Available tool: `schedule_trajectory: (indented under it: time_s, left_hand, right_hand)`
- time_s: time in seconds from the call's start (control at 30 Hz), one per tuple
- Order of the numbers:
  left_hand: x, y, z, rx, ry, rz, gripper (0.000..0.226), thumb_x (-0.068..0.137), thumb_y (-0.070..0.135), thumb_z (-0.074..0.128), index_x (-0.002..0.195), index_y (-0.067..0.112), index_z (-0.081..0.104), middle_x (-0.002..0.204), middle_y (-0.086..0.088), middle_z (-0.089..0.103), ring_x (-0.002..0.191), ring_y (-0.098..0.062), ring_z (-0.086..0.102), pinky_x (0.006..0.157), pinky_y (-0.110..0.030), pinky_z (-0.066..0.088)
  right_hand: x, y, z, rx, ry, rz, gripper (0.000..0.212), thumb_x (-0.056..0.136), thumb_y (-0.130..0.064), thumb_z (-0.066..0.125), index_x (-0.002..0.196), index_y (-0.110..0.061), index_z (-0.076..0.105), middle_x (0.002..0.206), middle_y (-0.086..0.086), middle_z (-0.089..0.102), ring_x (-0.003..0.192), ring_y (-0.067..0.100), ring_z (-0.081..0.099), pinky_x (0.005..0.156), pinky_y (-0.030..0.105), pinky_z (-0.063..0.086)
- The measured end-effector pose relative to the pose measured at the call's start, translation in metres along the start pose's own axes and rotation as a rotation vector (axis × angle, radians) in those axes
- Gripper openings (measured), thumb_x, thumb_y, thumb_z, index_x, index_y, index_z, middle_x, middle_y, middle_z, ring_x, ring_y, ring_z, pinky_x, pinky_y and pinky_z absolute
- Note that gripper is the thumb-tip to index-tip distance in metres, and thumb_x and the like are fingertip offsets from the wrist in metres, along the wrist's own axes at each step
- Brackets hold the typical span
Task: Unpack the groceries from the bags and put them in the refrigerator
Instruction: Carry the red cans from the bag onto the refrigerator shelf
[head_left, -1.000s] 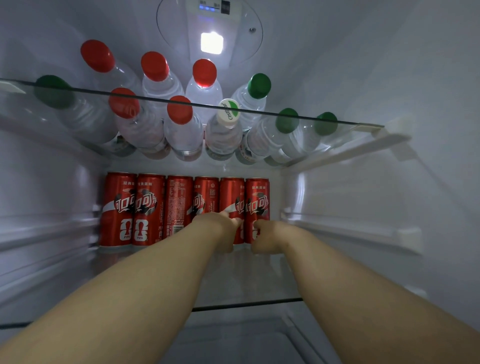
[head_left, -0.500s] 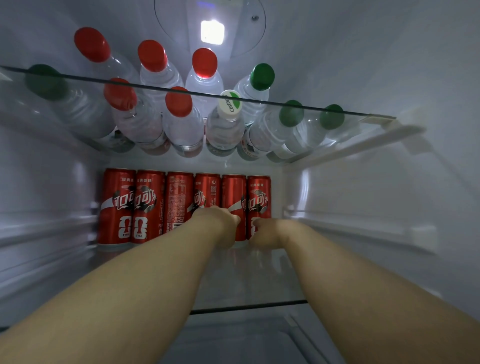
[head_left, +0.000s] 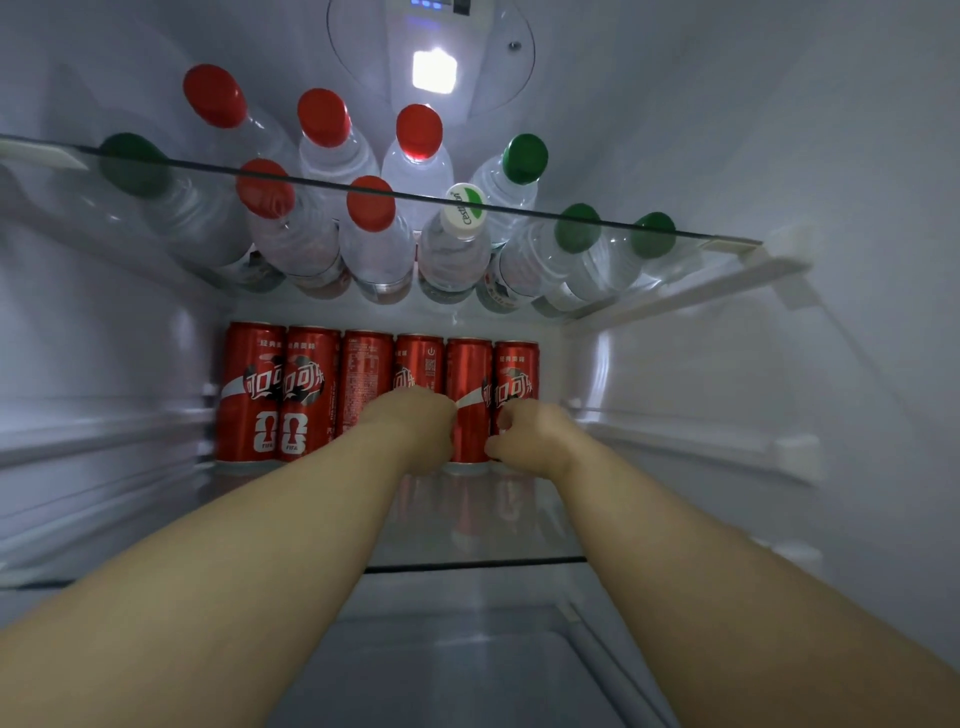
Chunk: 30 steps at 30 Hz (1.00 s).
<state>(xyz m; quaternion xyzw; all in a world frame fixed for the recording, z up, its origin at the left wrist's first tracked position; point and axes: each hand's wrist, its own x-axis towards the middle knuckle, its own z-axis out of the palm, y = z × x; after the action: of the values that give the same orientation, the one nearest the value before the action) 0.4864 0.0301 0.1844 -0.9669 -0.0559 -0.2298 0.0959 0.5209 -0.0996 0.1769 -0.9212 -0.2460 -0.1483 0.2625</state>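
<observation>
Several red cola cans stand in a row at the back of the refrigerator's middle glass shelf (head_left: 467, 535). My left hand (head_left: 415, 431) reaches in with curled fingers, covering the lower part of the fourth can (head_left: 418, 364) and touching the left side of the fifth can (head_left: 470, 395). My right hand (head_left: 530, 436) is curled around the lower part of the sixth, rightmost can (head_left: 515, 379), with its thumb between the fifth and sixth cans. Exact finger contact is hidden behind both hands.
Above, a glass shelf (head_left: 691, 239) carries several water bottles (head_left: 374, 244) with red and green caps. The interior lamp (head_left: 434, 71) glows at the top. Right of the can row the shelf is bare. A drawer lid (head_left: 467, 665) lies below.
My hands have stayed at the right end of the can row. The left hand has slid slightly left, so the fifth can now shows fully between the hands.
</observation>
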Motion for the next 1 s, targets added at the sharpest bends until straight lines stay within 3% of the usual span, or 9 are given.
schedule_trajectory:
  time_s: [0.2,0.37,0.6,0.73,0.87,1.0]
  left_hand:
    - [-0.030,0.003,-0.014,0.037,0.114,-0.005,0.022,0.091,0.021,0.047,0.109,0.012,0.057,0.111,-0.008,0.055,0.099,-0.025,0.053,0.080,-0.034,0.047]
    - [-0.065,0.006,-0.032,0.035,0.257,-0.024,0.023,0.090,0.030,0.049,0.106,0.014,0.057,0.110,-0.008,0.054,0.105,-0.026,0.048,0.078,-0.035,0.042]
    - [-0.118,0.013,-0.031,-0.160,0.459,-0.013,0.028,0.090,0.030,0.049,0.113,0.017,0.059,0.106,-0.003,0.057,0.103,-0.024,0.048,0.081,-0.035,0.045]
    - [-0.146,0.017,-0.030,-0.281,0.605,-0.004,0.029,0.088,0.028,0.052,0.114,0.017,0.059,0.106,-0.002,0.058,0.105,-0.023,0.047,0.083,-0.030,0.039]
    - [-0.180,0.024,-0.019,-0.317,0.710,-0.003,0.026,0.085,0.028,0.054,0.105,0.015,0.064,0.096,-0.003,0.060,0.094,-0.022,0.047,0.075,-0.028,0.035]
    - [-0.215,0.029,0.001,-0.400,0.711,0.020,0.039,0.078,0.038,0.041,0.096,0.014,0.066,0.089,0.001,0.062,0.086,-0.020,0.052,0.074,-0.026,0.035]
  right_hand:
    - [-0.027,-0.012,-0.006,0.046,0.079,-0.054,0.026,0.087,-0.021,0.052,0.112,-0.015,0.058,0.112,0.007,0.058,0.100,0.025,0.056,0.088,0.038,0.050]
    - [-0.059,-0.016,-0.007,0.054,0.082,-0.072,0.028,0.088,-0.025,0.052,0.114,-0.016,0.058,0.116,0.005,0.057,0.101,0.023,0.054,0.091,0.037,0.048]
    - [-0.106,-0.026,-0.005,0.151,0.327,-0.223,0.029,0.086,-0.028,0.053,0.113,-0.020,0.060,0.104,0.002,0.061,0.097,0.023,0.056,0.085,0.043,0.050]
    - [-0.135,-0.029,-0.008,0.200,0.458,-0.338,0.026,0.087,-0.028,0.053,0.111,-0.021,0.061,0.106,-0.002,0.061,0.102,0.021,0.053,0.088,0.039,0.046]
    - [-0.168,-0.024,0.000,0.282,0.536,-0.409,0.024,0.085,-0.024,0.057,0.108,-0.020,0.063,0.105,-0.003,0.063,0.103,0.019,0.054,0.090,0.036,0.045]
    - [-0.201,-0.012,0.024,0.354,0.557,-0.408,0.028,0.081,-0.031,0.052,0.104,-0.021,0.065,0.100,-0.011,0.063,0.100,0.012,0.052,0.083,0.018,0.040]
